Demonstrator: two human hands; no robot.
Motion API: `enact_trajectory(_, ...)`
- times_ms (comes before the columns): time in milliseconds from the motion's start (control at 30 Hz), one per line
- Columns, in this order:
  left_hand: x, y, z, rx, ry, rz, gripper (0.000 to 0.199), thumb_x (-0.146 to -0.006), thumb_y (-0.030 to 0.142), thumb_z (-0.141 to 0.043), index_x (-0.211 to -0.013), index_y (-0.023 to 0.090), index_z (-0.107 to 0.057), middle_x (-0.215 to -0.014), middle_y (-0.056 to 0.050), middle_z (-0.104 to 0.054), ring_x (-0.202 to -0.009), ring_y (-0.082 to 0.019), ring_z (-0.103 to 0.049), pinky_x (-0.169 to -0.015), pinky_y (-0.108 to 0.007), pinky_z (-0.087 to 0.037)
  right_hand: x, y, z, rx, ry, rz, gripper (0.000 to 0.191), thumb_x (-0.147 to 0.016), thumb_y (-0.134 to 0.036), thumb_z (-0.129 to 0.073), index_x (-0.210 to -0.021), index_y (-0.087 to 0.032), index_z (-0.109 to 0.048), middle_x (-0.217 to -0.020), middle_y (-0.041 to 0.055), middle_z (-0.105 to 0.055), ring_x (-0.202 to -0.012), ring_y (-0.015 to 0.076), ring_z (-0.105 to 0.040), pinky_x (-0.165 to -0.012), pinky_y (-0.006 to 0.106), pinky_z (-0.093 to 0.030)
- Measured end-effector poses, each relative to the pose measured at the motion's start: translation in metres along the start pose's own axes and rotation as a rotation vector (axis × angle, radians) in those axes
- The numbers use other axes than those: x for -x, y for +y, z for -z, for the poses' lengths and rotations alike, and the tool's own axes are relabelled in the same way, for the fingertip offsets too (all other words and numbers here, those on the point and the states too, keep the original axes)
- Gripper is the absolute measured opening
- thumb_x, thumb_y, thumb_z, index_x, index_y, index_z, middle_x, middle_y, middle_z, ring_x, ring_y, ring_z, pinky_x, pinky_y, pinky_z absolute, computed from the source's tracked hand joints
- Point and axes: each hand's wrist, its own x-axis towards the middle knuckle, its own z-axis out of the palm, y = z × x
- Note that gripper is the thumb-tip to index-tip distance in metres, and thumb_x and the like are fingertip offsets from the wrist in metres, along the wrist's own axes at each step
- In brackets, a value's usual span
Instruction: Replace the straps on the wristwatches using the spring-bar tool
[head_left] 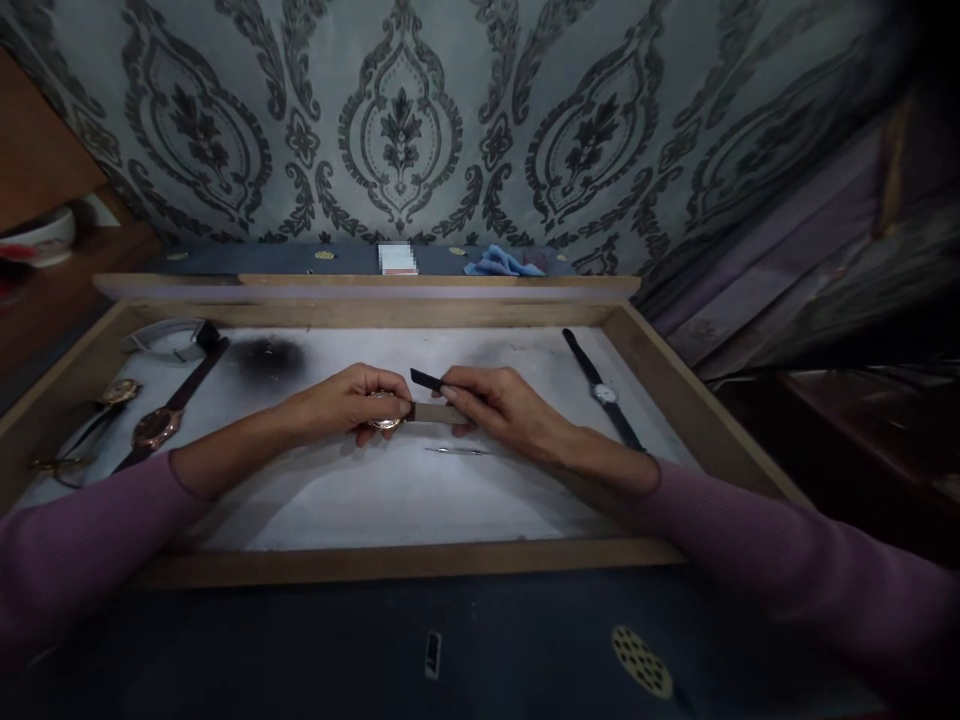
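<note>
Over the middle of the white-bottomed wooden tray (420, 558), my left hand (349, 400) is closed around the case of a gold-coloured wristwatch (385, 424). The watch's grey-brown strap (435, 412) runs right, to the fingers of my right hand (499, 400). Between the thumb and fingers of that hand is a flat black strip (426, 380), pointing up and left; whether it is part of the strap I cannot tell. A thin metal tool (459, 451) lies on the tray floor just below my right hand.
On the tray's right lies a black-strapped watch (604, 393). At its left are a brown watch (156, 428), a gold watch (120, 390) and a pale looped strap (169, 342). Behind the tray rest a blue cloth (504, 262) and a small white box (397, 258).
</note>
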Motion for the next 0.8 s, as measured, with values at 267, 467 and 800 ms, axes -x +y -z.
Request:
enact_trajectory(267, 0.0022, 0.0011, -0.0003, -0.044, -0.019, -0.078, 0.017, -0.081, 0.031, -0.057, -0.075, 0.015, -0.058, -0.058, 0.004, -0.057, -0.039, -0.004, -0.044, -0.039, -0.016, -0.029, 0.0005, -0.0024, 0.0014, 0.028, -0.026, 0.066, 0.028, -0.095, -0.032, -0.042, -0.079, -0.014, -0.055, -0.057, -0.0034, -0.049, -0.047, 0.0072, -0.041, -0.047, 0.020, -0.031)
enact_trajectory(467, -0.0004, -0.0013, 0.0005, -0.026, -0.037, -0.068, 0.015, -0.078, 0.030, -0.061, -0.079, 0.014, -0.061, -0.057, 0.005, -0.057, -0.040, -0.005, -0.047, -0.042, -0.018, -0.037, 0.0005, -0.0017, 0.0004, 0.061, -0.015, 0.102, 0.029, -0.096, -0.033, -0.041, -0.081, -0.014, -0.057, -0.058, -0.0033, -0.047, -0.051, 0.0086, -0.042, -0.049, 0.021, -0.032)
enact_trajectory(800, 0.0008, 0.0022, -0.0005, 0.026, -0.013, -0.077, 0.015, -0.069, 0.025, -0.069, -0.075, 0.014, -0.063, -0.064, 0.001, -0.067, -0.056, -0.009, -0.059, -0.060, -0.023, -0.046, 0.0014, 0.0001, 0.0004, 0.071, -0.007, 0.103, 0.029, -0.097, -0.033, -0.042, -0.084, -0.014, -0.059, -0.059, -0.0032, -0.049, -0.052, 0.0086, -0.043, -0.049, 0.020, -0.033)
